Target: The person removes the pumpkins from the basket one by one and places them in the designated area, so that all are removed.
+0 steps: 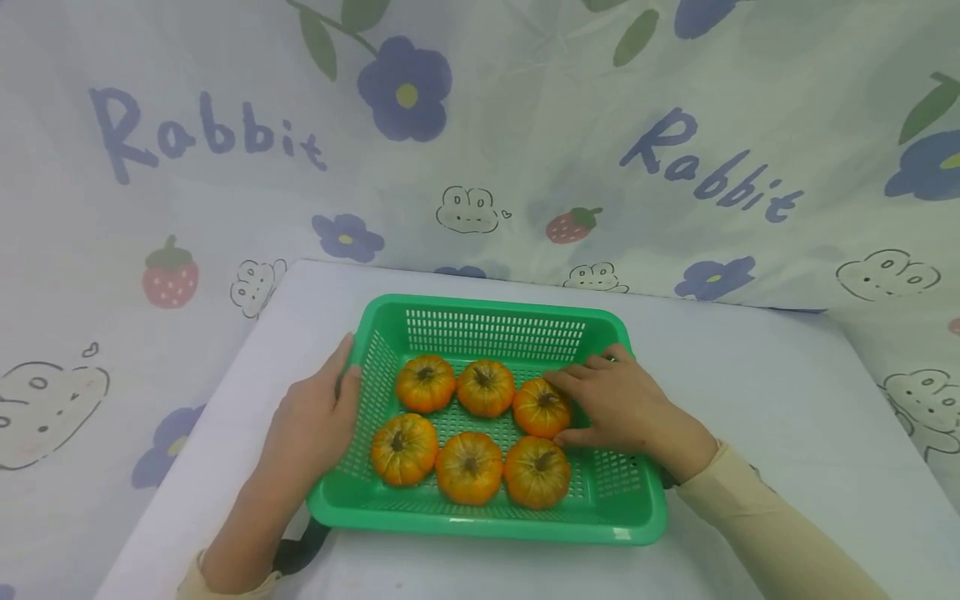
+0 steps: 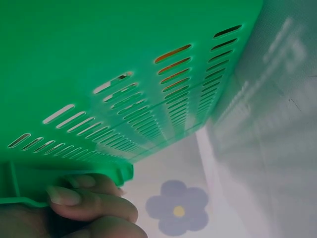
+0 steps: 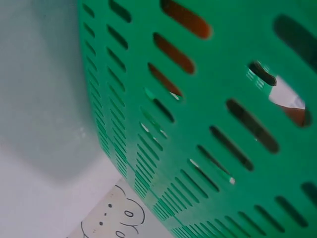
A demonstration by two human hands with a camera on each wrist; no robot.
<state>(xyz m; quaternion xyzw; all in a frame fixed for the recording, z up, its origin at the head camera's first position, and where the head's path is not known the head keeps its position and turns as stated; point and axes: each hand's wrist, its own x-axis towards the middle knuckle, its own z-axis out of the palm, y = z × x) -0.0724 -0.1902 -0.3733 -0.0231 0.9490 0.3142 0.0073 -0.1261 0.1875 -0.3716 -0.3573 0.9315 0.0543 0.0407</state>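
Observation:
Several small orange pumpkins lie in two rows inside a green plastic basket (image 1: 495, 527). My left hand (image 1: 311, 425) grips the basket's left rim; in the left wrist view its fingers (image 2: 94, 206) curl up under the lip. My right hand (image 1: 618, 408) reaches over the right wall into the basket. Its thumb and index finger are around the right side of the back-row pumpkin (image 1: 542, 408). Right in front of that one sits another pumpkin (image 1: 537, 473). The right wrist view shows the basket's slotted outer wall (image 3: 198, 119), which hides the right hand's fingers.
The basket stands on a white-covered table (image 1: 757, 392). Behind it hangs a pale curtain (image 1: 517, 125) printed with flowers, rabbits and strawberries. Other pumpkins (image 1: 425, 383) fill the left and middle of the basket.

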